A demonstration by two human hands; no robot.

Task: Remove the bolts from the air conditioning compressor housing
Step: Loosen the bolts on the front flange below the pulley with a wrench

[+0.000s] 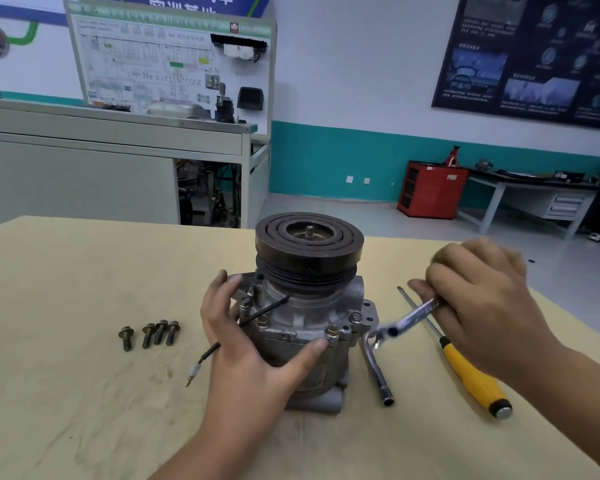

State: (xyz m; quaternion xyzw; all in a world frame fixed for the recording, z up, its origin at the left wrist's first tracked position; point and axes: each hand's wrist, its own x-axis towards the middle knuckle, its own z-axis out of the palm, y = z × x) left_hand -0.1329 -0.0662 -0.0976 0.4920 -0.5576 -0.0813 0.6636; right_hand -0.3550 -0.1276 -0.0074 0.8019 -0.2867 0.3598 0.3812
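While the compressor (309, 306) stands pulley-up on the table (84, 393), left hand (250, 341) grips its housing and right hand (482, 299) holds a blurry wrench (409, 318) just right of it. 4 bolts (160, 331) lie loose on the left, yellow screwdriver (465, 362) on the right.

Four loose bolts (160, 332) left of the left hand (253, 341); at least two more seated by its thumb. One compressor (309, 306) between two hands. Three tools: one spanner (413, 317) held in the right hand (482, 299), one socket wrench (374, 368) and one screwdriver (465, 368) beneath it.
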